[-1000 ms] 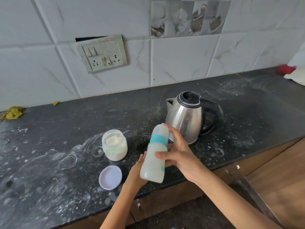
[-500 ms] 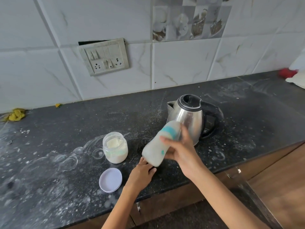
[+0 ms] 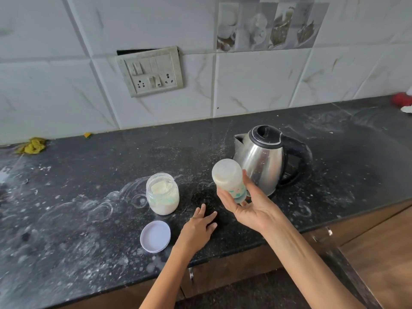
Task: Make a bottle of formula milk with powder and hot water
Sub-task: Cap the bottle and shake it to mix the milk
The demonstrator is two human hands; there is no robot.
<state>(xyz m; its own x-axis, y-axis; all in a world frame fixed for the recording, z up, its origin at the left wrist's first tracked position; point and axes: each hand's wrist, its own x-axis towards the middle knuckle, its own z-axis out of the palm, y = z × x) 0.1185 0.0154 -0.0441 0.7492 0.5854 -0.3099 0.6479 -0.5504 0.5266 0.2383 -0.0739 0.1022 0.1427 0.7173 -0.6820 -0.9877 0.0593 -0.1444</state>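
Observation:
My right hand grips a baby bottle of white milk above the counter, turned upside down so its base points up toward me and its cap is hidden in my palm. My left hand lies flat on the black counter, fingers spread, holding nothing. An open glass jar of formula powder stands left of the bottle. Its white lid lies in front of it. A steel kettle with a black lid and handle stands just behind the bottle.
The counter is dusted with powder and ring marks. A switch and socket plate is on the tiled wall. A yellow cloth lies far left, a red item far right. Wooden cabinet fronts run below the counter edge.
My right hand has tipped the bottle from upright through a slant to upside down. My left hand let go of the bottle's base and dropped flat onto the counter.

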